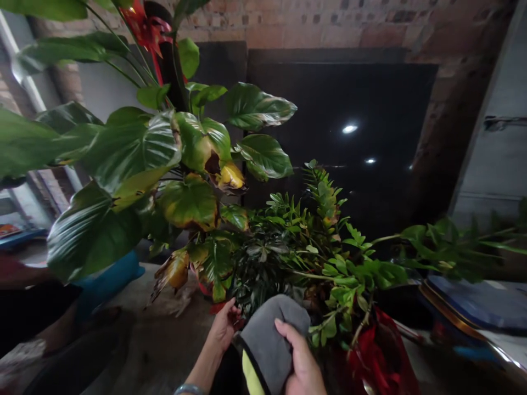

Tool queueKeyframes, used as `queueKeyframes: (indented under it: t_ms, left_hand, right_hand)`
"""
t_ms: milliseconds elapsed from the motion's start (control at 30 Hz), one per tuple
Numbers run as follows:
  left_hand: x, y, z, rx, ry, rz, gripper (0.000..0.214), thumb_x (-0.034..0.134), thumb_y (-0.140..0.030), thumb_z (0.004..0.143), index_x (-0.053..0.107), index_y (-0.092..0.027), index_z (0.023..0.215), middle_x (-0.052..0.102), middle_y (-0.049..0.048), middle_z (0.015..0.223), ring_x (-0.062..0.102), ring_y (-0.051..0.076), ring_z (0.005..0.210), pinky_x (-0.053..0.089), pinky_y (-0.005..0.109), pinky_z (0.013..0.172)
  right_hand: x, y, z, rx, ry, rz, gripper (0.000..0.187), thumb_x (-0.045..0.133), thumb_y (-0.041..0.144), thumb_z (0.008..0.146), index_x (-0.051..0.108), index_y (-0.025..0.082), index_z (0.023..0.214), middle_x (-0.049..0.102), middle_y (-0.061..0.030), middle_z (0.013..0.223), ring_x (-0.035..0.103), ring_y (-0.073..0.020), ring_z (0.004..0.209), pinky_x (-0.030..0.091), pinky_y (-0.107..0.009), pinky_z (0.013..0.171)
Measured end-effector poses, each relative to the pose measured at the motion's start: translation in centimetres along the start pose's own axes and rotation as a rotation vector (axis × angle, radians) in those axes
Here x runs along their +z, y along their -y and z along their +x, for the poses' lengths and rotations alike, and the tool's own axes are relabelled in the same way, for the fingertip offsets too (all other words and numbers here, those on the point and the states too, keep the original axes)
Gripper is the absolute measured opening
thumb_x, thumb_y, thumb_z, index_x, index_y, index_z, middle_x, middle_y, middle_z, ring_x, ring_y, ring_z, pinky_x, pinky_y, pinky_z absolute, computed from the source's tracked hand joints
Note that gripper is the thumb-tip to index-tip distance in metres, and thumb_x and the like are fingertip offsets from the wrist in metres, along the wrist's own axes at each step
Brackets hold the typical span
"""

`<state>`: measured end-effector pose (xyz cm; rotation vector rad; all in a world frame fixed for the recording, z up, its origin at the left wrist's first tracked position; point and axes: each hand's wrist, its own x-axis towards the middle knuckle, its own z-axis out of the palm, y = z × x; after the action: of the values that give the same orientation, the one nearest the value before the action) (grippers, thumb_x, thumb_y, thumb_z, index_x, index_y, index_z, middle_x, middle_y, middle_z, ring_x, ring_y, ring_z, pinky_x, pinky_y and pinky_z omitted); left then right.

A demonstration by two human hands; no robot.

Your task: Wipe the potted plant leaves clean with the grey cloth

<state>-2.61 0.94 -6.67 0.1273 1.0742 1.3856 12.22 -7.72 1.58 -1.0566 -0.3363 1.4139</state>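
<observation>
"What do the hands have?"

"The right hand [301,359] is closed on a grey fabric piece [272,340] with a yellow-green edge, its fingers wrapped over the right side. The left hand [224,326] sits just left of that fabric, fingers curled in at the foliage of a dark-leaved plant [259,269]. I can't tell whether those fingers are gripping a stem or only touching leaves."

"Where exactly is the fabric?"

"Near, low in the middle of the view, between the two hands and right up against the lower foliage of the plants."

"What's around them?"

"A ZZ plant [329,258] spreads to the right of the dark leaves, and a bunch of red plastic wrap [374,351] sits near, below its stems. To the left, a broad-leaved philodendron [135,153] rises high, with several leaves yellowing and browning. A metal bracelet [189,390] circles the left wrist."

"And farther off?"

"A blue tub [109,280] stands on the left, beyond the bare concrete floor [156,340]. Straight ahead, a glossy black panel [341,137] reflects spots of light, with a brick wall [288,24] above it. A red ribbon ornament [144,27] hangs among the top leaves."
</observation>
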Motion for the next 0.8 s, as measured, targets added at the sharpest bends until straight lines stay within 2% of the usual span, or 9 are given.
queueKeyframes:
  t_ms: [67,200,267,333,467,567,700,733,800]
  left_hand:
    - [0.0,0.0,0.1,0.014,-0.007,-0.021,0.035,0.059,-0.012,0.076,0.042,-0.019,0.046,0.050,-0.0045,0.040,0.046,0.009,0.033,0.041,0.022,0.044]
    - [-0.1,-0.3,0.1,0.046,-0.049,-0.054,0.037,0.055,-0.005,0.073,0.036,-0.019,0.044,0.046,-0.0061,0.036,0.042,0.006,0.031,0.042,0.020,0.044]
    - [-0.2,-0.5,0.1,0.057,-0.064,-0.070,0.031,0.055,-0.003,0.070,0.041,-0.019,0.047,0.046,-0.0070,0.036,0.042,0.006,0.030,0.041,0.019,0.043]
    - [-0.4,-0.5,0.2,0.065,-0.061,-0.082,0.022,0.057,-0.004,0.068,0.047,-0.018,0.054,0.046,-0.0082,0.037,0.043,0.007,0.031,0.041,0.019,0.043]
    - [-0.7,0.0,0.4,0.076,-0.014,-0.076,0.014,0.062,-0.006,0.065,0.059,-0.017,0.072,0.050,-0.0084,0.041,0.047,0.008,0.035,0.041,0.019,0.045]
    - [-0.9,0.2,0.4,0.036,0.084,-0.019,0.025,0.068,-0.008,0.063,0.063,-0.016,0.086,0.054,-0.0072,0.047,0.052,0.009,0.040,0.041,0.020,0.047]
    - [-1.1,0.1,0.2,-0.021,0.157,0.018,0.030,0.073,-0.010,0.061,0.061,-0.017,0.087,0.053,-0.0086,0.047,0.051,0.008,0.040,0.041,0.019,0.047]
    - [-1.2,0.0,0.2,-0.019,0.163,0.011,0.027,0.073,-0.010,0.061,0.060,-0.017,0.084,0.053,-0.0083,0.047,0.051,0.008,0.040,0.042,0.020,0.047]
    - [-1.3,0.1,0.4,-0.019,0.174,-0.002,0.023,0.074,-0.010,0.061,0.059,-0.017,0.077,0.055,-0.0068,0.049,0.051,0.008,0.040,0.044,0.021,0.048]
  right_hand:
    - [1.4,2.1,-0.3,0.032,0.008,0.078,0.036,0.080,0.035,0.043,0.070,0.018,0.073,0.074,-0.0078,0.076,0.068,-0.0315,0.086,0.056,-0.042,0.070]
    - [3.1,6.0,2.4,-0.198,-0.107,0.101,0.051,0.081,0.025,0.033,0.068,0.020,0.082,0.074,-0.0018,0.080,0.065,-0.0280,0.092,0.053,-0.038,0.078]
    - [2.5,5.4,3.7,-0.138,-0.142,0.092,0.045,0.080,0.024,0.032,0.068,0.021,0.076,0.073,-0.0009,0.075,0.066,-0.0280,0.091,0.053,-0.038,0.078]
    - [1.1,3.2,3.9,-0.013,-0.150,0.078,0.035,0.079,0.026,0.035,0.068,0.022,0.068,0.072,-0.0024,0.069,0.067,-0.0291,0.088,0.054,-0.039,0.076]
    - [-0.3,0.0,1.7,0.140,-0.052,0.013,0.030,0.079,0.034,0.041,0.069,0.022,0.067,0.073,-0.0065,0.072,0.068,-0.0315,0.084,0.055,-0.043,0.071]
    - [1.3,2.5,0.4,0.136,-0.014,0.054,0.037,0.079,0.033,0.039,0.070,0.020,0.073,0.074,-0.0072,0.078,0.068,-0.0320,0.085,0.056,-0.044,0.071]
    - [4.4,7.4,1.8,-0.148,-0.088,0.209,0.048,0.078,0.024,0.035,0.069,0.021,0.082,0.074,-0.0019,0.081,0.066,-0.0285,0.094,0.054,-0.039,0.078]
    - [4.8,7.5,2.3,-0.178,-0.107,0.218,0.050,0.078,0.022,0.035,0.068,0.022,0.084,0.074,-0.0005,0.081,0.065,-0.0272,0.095,0.054,-0.038,0.079]
    - [4.7,5.9,2.7,-0.103,-0.128,0.199,0.046,0.077,0.023,0.035,0.069,0.022,0.081,0.074,-0.0003,0.079,0.065,-0.0266,0.093,0.054,-0.037,0.078]
